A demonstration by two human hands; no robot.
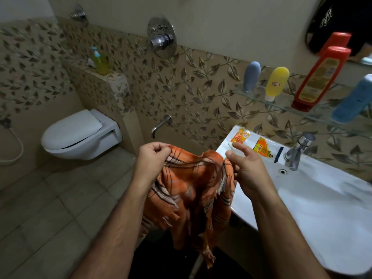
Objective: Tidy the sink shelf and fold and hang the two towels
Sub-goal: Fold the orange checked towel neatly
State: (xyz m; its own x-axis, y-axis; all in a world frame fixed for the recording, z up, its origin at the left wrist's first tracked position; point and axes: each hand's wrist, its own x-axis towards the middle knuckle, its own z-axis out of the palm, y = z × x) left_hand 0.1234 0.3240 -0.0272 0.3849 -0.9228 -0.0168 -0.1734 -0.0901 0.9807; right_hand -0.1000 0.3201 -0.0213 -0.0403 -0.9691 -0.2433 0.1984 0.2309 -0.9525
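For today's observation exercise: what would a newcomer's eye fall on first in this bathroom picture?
First, the orange checked towel hanging crumpled in the middle, its top edge pinched by the left hand and the right hand. Next, the tall red bottle on the glass shelf at the right, above the white sink. The white toilet at the left also stands out.
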